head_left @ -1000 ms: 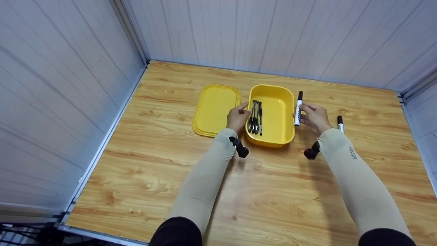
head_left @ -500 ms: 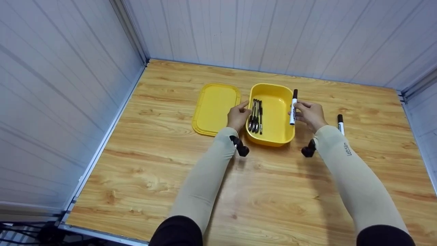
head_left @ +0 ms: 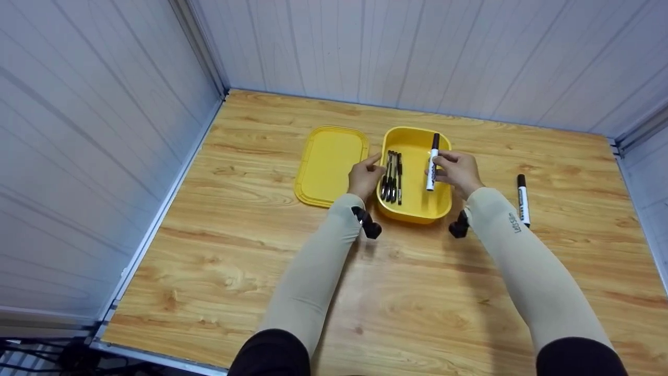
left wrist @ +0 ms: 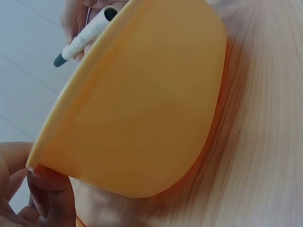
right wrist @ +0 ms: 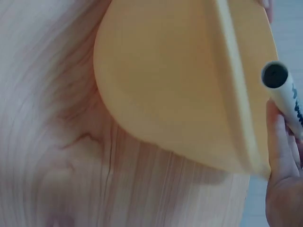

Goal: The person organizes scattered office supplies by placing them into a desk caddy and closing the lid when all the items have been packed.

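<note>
step in hand, as judged: putting a marker (head_left: 432,167) into the box (head_left: 412,219). right hand (head_left: 459,169) reaches over the box's right side, fingers pointing left, pinching the marker, cap end far; marker sits above the box floor, not yet laid down. left hand (head_left: 365,179) grips the left side of the box, thumb and fingers close together. next move likely calls for lowering the marker right of the pens (head_left: 393,184), then releasing. second marker (head_left: 523,200) lies right of the box.
</note>
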Motion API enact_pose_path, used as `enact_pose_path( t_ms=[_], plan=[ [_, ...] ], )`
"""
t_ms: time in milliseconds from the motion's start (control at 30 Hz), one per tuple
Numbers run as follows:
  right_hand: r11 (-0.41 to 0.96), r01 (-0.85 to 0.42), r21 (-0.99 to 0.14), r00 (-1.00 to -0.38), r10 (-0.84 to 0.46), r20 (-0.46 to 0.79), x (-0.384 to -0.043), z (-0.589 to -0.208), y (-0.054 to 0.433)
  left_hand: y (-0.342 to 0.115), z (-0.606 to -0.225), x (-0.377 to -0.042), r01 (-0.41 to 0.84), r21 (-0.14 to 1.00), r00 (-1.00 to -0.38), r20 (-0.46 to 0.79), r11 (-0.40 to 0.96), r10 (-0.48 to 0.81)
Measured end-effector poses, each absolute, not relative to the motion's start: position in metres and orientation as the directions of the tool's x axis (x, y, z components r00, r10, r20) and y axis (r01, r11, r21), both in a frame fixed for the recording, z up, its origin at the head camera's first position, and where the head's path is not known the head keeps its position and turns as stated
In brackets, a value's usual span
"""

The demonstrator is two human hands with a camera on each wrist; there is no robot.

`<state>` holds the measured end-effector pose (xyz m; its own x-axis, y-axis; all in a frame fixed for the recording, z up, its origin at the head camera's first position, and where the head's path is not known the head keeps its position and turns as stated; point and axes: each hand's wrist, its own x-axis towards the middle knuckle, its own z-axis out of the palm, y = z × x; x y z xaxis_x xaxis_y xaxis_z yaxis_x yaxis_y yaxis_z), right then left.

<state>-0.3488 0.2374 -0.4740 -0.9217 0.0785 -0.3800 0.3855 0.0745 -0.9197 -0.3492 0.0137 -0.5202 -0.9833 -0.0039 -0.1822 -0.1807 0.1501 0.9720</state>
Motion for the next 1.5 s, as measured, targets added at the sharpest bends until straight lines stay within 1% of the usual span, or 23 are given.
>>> enact_pose_path(
  t_ms=[100, 267, 500, 600, 700, 833, 967, 1200, 1500],
  plan=[
    [0.106, 0.354, -0.929, -0.935, 0.077, -0.347, -0.35, -0.473, 0.231, 0.013, -0.52, -0.349, -0.176, 0.973, -0.984, -0.178, 0.147, 0.002],
    [0.266, 0.292, -0.919, -0.956, 0.071, -0.284, -0.351, -0.473, 0.224, 0.011, -0.517, -0.349, -0.166, 0.972, -0.986, -0.168, 0.168, 0.002],
    [0.446, 0.289, -0.847, -0.956, 0.08, -0.283, -0.352, -0.48, 0.211, 0.014, -0.518, -0.35, -0.193, 0.967, -0.981, -0.196, 0.168, -0.002],
    [0.532, 0.272, -0.802, -0.96, 0.089, -0.267, -0.354, -0.484, 0.208, 0.014, -0.517, -0.35, -0.19, 0.967, -0.981, -0.193, 0.167, -0.001],
    [0.59, 0.242, -0.77, -0.967, 0.083, -0.239, -0.357, -0.487, 0.205, 0.014, -0.518, -0.351, -0.176, 0.97, -0.984, -0.179, 0.169, 0.002],
    [0.609, 0.222, -0.762, -0.972, 0.073, -0.225, -0.358, -0.493, 0.201, 0.014, -0.52, -0.353, -0.179, 0.969, -0.984, -0.18, 0.167, -0.007],
    [0.611, 0.237, -0.756, -0.968, 0.077, -0.241, -0.358, -0.502, 0.198, 0.013, -0.521, -0.353, -0.192, 0.968, -0.981, -0.194, 0.163, -0.007],
    [0.694, 0.194, -0.693, -0.98, 0.107, -0.168, -0.358, -0.514, 0.196, 0.014, -0.521, -0.351, -0.173, 0.969, -0.985, -0.175, 0.178, -0.007],
    [0.684, 0.218, -0.696, -0.976, 0.134, -0.174, -0.358, -0.52, 0.195, 0.013, -0.522, -0.351, -0.169, 0.968, -0.985, -0.171, 0.187, -0.004]
  ],
)
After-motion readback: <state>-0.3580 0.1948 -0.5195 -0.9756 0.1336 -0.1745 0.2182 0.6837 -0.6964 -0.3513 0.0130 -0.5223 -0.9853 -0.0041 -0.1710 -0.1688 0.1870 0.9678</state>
